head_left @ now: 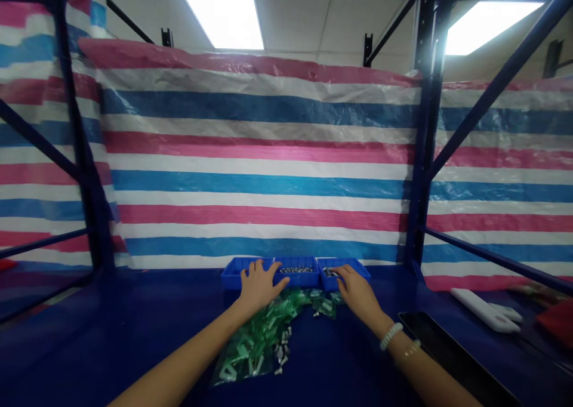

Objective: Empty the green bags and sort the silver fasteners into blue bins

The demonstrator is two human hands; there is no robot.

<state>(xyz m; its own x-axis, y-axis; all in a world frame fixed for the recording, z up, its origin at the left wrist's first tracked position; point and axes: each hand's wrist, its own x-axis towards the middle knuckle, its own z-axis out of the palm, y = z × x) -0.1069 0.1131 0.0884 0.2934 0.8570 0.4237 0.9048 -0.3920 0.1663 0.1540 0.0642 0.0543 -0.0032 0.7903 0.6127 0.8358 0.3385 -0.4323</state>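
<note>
My left hand [258,287] has its fingers spread at the front of the left blue bin [230,280], with the thumb out towards the middle bin [296,279]. Fingertips of my right hand [358,292] reach over the front wall into the right blue bin [329,283], at the small metallic-looking parts [330,272] there; thumb and forefinger look apart. More small parts [298,270] lie in the middle bin. Below the hands spreads a pile of small clear-green plastic bags [264,329] with pale pieces inside. Loose small white-and-dark parts [283,350] lie along its right side.
A dark flat tablet-like slab [447,347] lies under and beside my right forearm. Further right are a white elongated device [486,310] and a red item [557,323]. Blue rack posts [418,186] and a striped plastic sheet [264,183] enclose the blue surface [147,317].
</note>
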